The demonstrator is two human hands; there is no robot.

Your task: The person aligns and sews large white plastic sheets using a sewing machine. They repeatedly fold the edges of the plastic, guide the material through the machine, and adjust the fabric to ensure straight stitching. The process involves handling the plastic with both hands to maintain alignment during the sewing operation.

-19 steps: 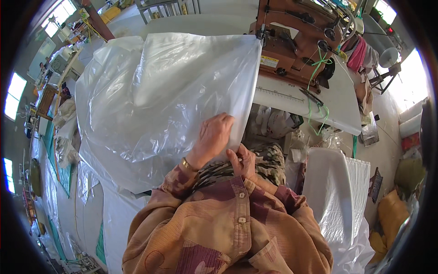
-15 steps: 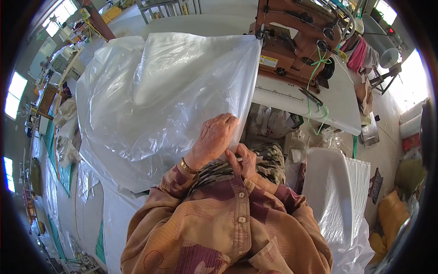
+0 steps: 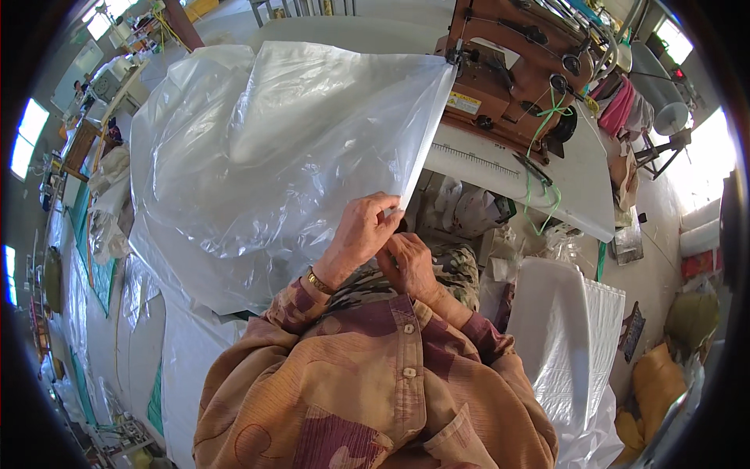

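Observation:
A large sheet of clear, milky plastic (image 3: 289, 148) covers the table and spills toward my lap, with a straight folded edge along its right side. The far end of that edge lies at the needle end of a brown sewing machine (image 3: 512, 74). Closer to me, my left hand (image 3: 361, 234) pinches the folded edge between thumb and fingers. Just below it and to its right, my right hand (image 3: 412, 266) is closed in front of my lap, fingers curled downward. Whatever lies in the right fingers is hidden.
Right of the sheet, the white machine table (image 3: 578, 187) carries a ruler strip, dark thread snips (image 3: 533, 168) and green string (image 3: 556, 205). A stack of folded white plastic (image 3: 551, 336) lies at my right. Plastic bags (image 3: 469, 207) sit under the table edge.
My left hand has shifted slightly left and its fingers have bent at the folded edge. My right hand has turned, back upward, and moved a little left. The whole view has shifted slightly.

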